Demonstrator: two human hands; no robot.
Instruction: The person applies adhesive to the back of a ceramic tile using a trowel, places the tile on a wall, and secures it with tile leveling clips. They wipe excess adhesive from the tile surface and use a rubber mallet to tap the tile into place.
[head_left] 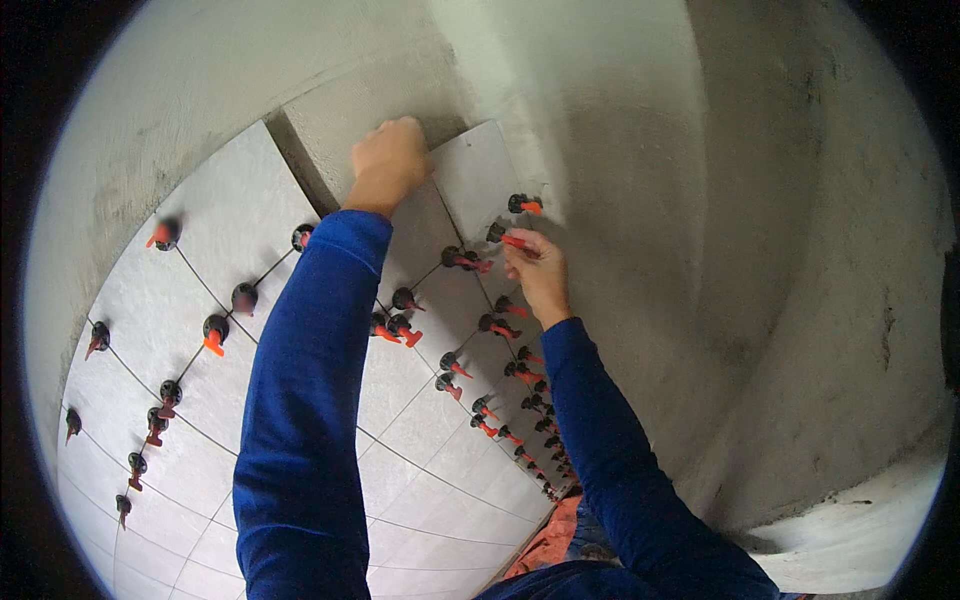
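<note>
My left hand (390, 155) is closed in a fist, its back toward me, by the upper edge of the tiles near the wall corner; nothing sticks out of it, though its palm side is hidden. My right hand (540, 270) pinches the red handle of a tile levelling spacer (497, 232) with a black round cap, at the narrow strip of tiles along the corner. Just above it sits another tile levelling spacer (522, 204). A light grey tile (480, 175) lies between my two hands, its top edge against bare wall.
Grey-white wall tiles (290, 170) spread to the left, with several black-and-red levelling spacers (215, 332) on their joints. More spacers run down the corner strip. Bare plastered wall (780, 250) curves away on the right. An orange-red cloth or sheet (545, 545) shows low down.
</note>
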